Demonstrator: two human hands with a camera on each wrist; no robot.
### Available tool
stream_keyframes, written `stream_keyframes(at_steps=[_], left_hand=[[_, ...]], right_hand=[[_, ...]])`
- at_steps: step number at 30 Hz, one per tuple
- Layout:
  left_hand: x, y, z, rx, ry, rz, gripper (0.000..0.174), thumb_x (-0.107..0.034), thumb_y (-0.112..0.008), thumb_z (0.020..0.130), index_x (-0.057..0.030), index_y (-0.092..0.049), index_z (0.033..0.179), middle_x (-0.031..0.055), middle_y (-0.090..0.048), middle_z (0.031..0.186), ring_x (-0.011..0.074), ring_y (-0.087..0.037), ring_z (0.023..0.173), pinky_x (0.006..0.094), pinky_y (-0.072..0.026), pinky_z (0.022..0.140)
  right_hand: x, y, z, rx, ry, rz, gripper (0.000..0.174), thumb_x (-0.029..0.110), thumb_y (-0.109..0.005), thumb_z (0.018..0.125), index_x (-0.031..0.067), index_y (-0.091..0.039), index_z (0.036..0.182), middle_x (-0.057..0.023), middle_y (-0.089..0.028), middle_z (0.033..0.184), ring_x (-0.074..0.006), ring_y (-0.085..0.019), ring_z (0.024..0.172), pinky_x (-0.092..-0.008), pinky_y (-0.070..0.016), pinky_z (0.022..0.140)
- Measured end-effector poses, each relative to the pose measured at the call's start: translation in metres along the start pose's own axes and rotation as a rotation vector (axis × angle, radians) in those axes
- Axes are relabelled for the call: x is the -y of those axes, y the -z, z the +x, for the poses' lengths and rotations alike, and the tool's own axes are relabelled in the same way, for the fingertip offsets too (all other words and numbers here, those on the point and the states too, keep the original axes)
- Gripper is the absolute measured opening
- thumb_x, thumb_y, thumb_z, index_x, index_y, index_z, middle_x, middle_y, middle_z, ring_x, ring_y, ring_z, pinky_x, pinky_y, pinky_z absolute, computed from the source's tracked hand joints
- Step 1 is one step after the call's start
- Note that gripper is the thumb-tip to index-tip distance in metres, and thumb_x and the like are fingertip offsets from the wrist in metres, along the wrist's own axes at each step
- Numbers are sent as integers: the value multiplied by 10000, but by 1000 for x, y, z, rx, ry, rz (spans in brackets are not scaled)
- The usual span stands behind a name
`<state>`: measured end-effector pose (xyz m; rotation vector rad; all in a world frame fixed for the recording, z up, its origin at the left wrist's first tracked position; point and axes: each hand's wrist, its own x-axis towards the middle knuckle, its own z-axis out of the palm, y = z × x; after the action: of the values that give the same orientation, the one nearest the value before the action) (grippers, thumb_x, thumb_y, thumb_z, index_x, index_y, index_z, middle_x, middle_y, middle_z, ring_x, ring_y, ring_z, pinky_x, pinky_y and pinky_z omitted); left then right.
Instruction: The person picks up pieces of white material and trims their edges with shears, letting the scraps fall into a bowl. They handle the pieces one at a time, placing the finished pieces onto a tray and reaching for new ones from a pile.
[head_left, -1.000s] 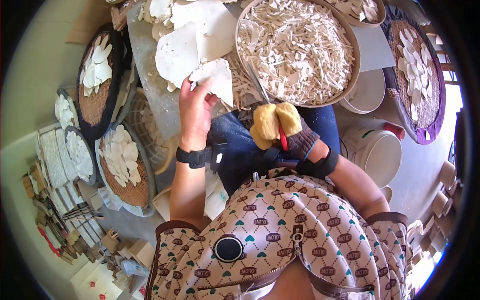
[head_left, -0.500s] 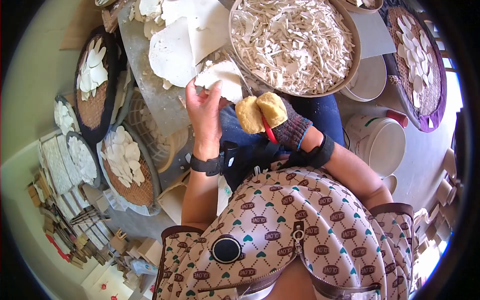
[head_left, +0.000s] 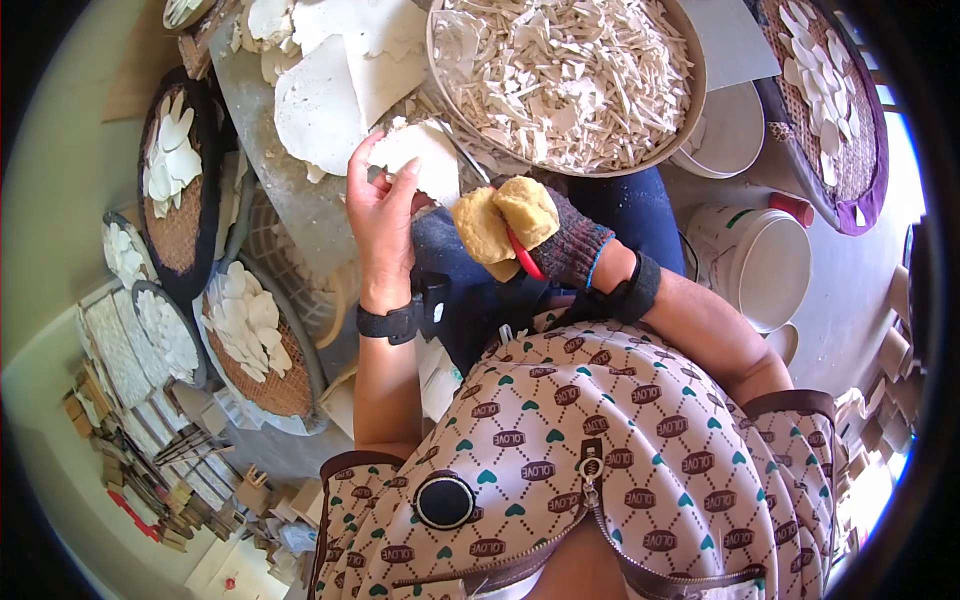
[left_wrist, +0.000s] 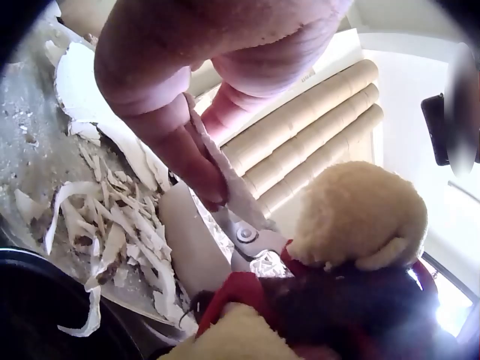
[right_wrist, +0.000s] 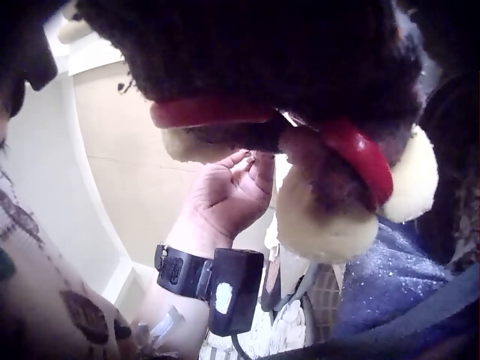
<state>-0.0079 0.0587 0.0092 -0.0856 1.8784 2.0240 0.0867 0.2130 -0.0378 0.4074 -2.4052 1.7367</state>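
Note:
The bare left hand [head_left: 385, 225] pinches a thin white sheet piece [head_left: 425, 160] between thumb and fingers. Scissors with red handles [head_left: 524, 256], padded with yellow sponge [head_left: 482, 228], are gripped by the gloved right hand [head_left: 562, 238]. Their blades [head_left: 468, 158] lie at the sheet's right edge. In the left wrist view, the sheet [left_wrist: 225, 169] hangs from the left fingers and covers part of the blades near the pivot [left_wrist: 246, 233]. From the right wrist, the red handles [right_wrist: 356, 157] show around the dark glove [right_wrist: 277, 52], with the left hand [right_wrist: 229, 196] beyond.
A round tray [head_left: 698, 90] full of white scraps stands ahead. Larger white sheets [head_left: 318, 105] lie on a grey board [head_left: 262, 150] at the front left. Woven trays [head_left: 180, 235] of white pieces flank both sides; white buckets [head_left: 775, 285] stand at the right.
Both hands have shifted left in the head view since a second ago, and the scissors have come closer to the held sheet. The tray and board also sit further left and higher in view.

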Motion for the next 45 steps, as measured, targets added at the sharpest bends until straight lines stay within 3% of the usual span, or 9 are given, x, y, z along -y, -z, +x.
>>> stream_keyframes(at_steps=[9, 13, 15, 25, 28, 33, 37, 42, 45], left_hand=[[-2, 4, 3, 74, 82, 64, 522, -4, -573, 847, -48, -356, 1320, 126, -623, 1008, 138, -609, 799, 233, -517, 619], [22, -6, 3, -202, -152, -69, 494, -17, -551, 851, -27, -374, 1312, 157, -618, 1011, 179, -621, 795, 269, -534, 630], [22, -10, -4, -240, -133, -102, 477, -35, -540, 857, -19, -382, 1306, 168, -616, 1012, 198, -626, 799, 290, -543, 632], [1, 2, -1, 66, 10, -15, 433, -51, -507, 877, -8, -405, 1295, 163, -626, 985, 233, -662, 700, 295, -560, 552], [5, 5, -1, 67, 49, 1, 428, -38, -502, 875, -9, -409, 1292, 161, -628, 994, 231, -665, 701, 288, -561, 554], [9, 12, 0, 110, 114, 5, 431, -34, -508, 870, -14, -411, 1289, 160, -627, 1011, 236, -667, 702, 275, -555, 539], [6, 14, 6, 136, 104, 41, 426, -41, -517, 866, -17, -417, 1280, 152, -625, 1036, 234, -667, 696, 262, -547, 526], [-13, 16, 7, 383, 222, 139, 472, -47, -551, 845, -21, -411, 1295, 129, -619, 1047, 202, -655, 739, 251, -543, 549], [-20, 19, 10, 422, 269, 171, 559, -16, -592, 804, -29, -380, 1321, 133, -608, 1031, 178, -633, 803, 254, -546, 625]], right_hand=[[-13, -2, 3, -118, 55, 3, 389, 198, -724, 619, 47, -583, 949, -144, -610, 891, -350, -585, 854, -395, -481, 757], [-7, -6, 4, 72, -114, 287, 250, 142, -695, 736, 51, -588, 943, -121, -625, 921, -290, -606, 853, -337, -486, 755], [-1, -3, 2, 83, 0, -37, 263, 150, -704, 720, 57, -592, 939, -120, -627, 935, -296, -604, 868, -348, -487, 764], [-4, -2, 7, -14, 97, 124, 322, 209, -674, 690, 71, -571, 962, -145, -625, 918, -331, -601, 843, -372, -501, 740], [-3, -1, 3, 65, -126, 305, 271, 177, -666, 702, 71, -586, 937, -144, -629, 917, -324, -604, 839, -368, -500, 731], [-6, -1, -5, 83, -205, 333, 218, 218, -582, 869, 20, -644, 934, -68, -666, 857, -124, -615, 783, -281, -487, 714], [-12, -4, -4, -1, -116, 247, 218, 139, -671, 700, 52, -596, 886, -130, -634, 837, -320, -609, 782, -362, -497, 674], [1, 7, 5, 53, -162, 603, 276, 103, -696, 664, 53, -581, 910, -120, -631, 850, -327, -601, 801, -363, -490, 696], [-23, -1, 4, -3, 132, 103, 315, 100, -706, 648, 53, -577, 932, -118, -633, 876, -324, -598, 823, -357, -487, 716]])
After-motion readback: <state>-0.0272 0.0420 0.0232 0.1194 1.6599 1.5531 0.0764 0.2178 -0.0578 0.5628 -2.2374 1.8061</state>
